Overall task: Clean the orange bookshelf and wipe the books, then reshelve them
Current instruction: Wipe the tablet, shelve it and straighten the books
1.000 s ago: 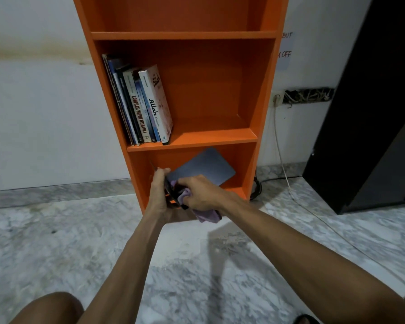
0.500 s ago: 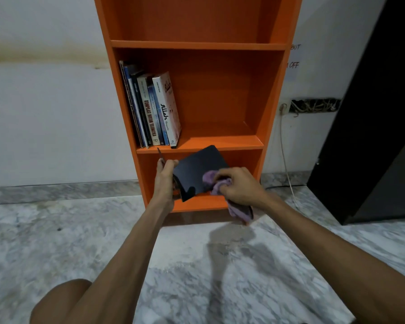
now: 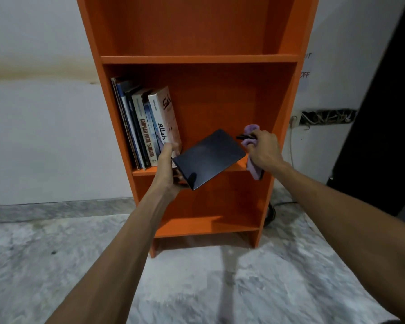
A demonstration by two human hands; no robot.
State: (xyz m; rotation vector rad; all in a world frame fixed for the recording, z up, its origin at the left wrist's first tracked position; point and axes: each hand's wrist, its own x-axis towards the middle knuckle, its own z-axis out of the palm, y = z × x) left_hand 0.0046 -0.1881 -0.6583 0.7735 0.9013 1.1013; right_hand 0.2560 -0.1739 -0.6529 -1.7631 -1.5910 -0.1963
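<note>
The orange bookshelf (image 3: pixel 197 59) stands against the white wall. Several books (image 3: pixel 147 127) lean upright at the left of its middle shelf. My left hand (image 3: pixel 167 168) grips a thin black book (image 3: pixel 208 157) by its near left edge, holding it tilted in front of the middle shelf's lip. My right hand (image 3: pixel 262 148) is just right of the book's far corner, closed on a purple cloth (image 3: pixel 251 157) that hangs below the fist. A small dark object pokes out of that fist too; I cannot tell what it is.
The bottom shelf (image 3: pixel 208 223) holds nothing visible. A marble floor (image 3: pixel 197 288) spreads in front. A white cable (image 3: pixel 291 141) hangs from a wall socket right of the shelf, beside a tangle of wires (image 3: pixel 327 116). A tall black cabinet (image 3: pixel 384 113) stands at far right.
The black book has risen from the bottom shelf to middle-shelf height. My right hand and the cloth slid off its cover to the right of the book.
</note>
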